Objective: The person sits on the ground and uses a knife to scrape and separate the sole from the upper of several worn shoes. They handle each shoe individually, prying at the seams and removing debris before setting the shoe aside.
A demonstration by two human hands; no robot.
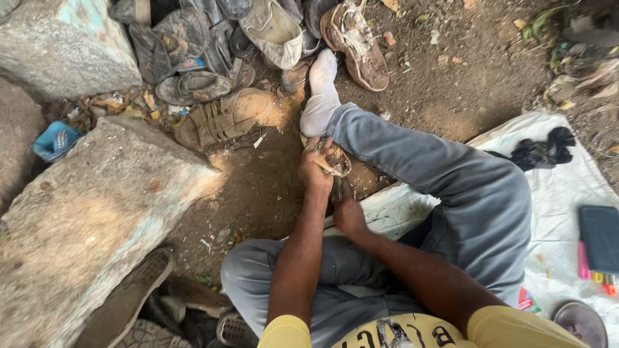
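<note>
I sit on the ground in grey trousers with one leg stretched out, its white sock [320, 93] pointing away. My left hand [314, 169] grips a worn, muddy shoe [336, 160] held just under the outstretched knee, fingers curled over its top edge. My right hand [348, 212] is closed below it, against the shoe's lower part; what it holds is hidden by the fingers. Both forearms meet over the bare dirt between my legs.
A pile of old shoes [213, 38] and a brown sandal [222, 119] lie ahead. Large stone blocks [90, 212] stand at left. A white sheet [561, 193] at right carries a black cloth [541, 151], a dark flat case [599, 238] and small coloured items.
</note>
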